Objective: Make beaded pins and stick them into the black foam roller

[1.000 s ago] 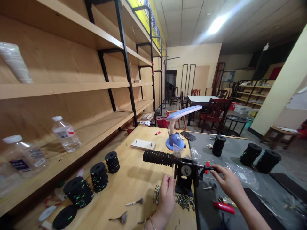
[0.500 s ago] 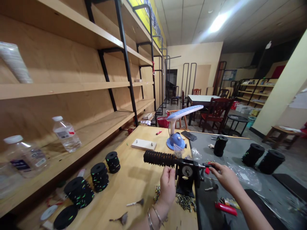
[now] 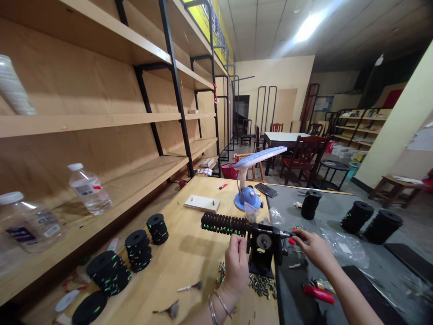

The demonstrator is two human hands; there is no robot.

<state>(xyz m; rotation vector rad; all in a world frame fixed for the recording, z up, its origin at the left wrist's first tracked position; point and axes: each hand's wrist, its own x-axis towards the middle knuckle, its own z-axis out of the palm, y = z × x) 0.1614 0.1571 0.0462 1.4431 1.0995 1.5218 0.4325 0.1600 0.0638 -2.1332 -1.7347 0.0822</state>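
Note:
A black winding device (image 3: 264, 248) stands at the table's middle, with a ridged black roll (image 3: 223, 224) sticking out to its left and green specks along it. Just under the roll's right end, my left hand (image 3: 236, 262) is closed in a pinch; what its fingers hold is too small to make out. My right hand (image 3: 313, 246) is closed around the crank handle (image 3: 293, 234) on the device's right side. Small metallic pieces (image 3: 262, 285) lie in a pile below the device.
Several black spools (image 3: 137, 250) line the table's left edge; more (image 3: 356, 216) stand on the grey mat at right. A blue lamp (image 3: 246, 198), a white board (image 3: 202, 203), two brushes (image 3: 167, 310) and a red tool (image 3: 318, 294) lie around. Bottles (image 3: 89, 189) stand on the shelf.
The roll has turned, so green specks now show on it. My right hand and the crank handle have shifted slightly. My left hand stays near the same place, and the view has moved a little.

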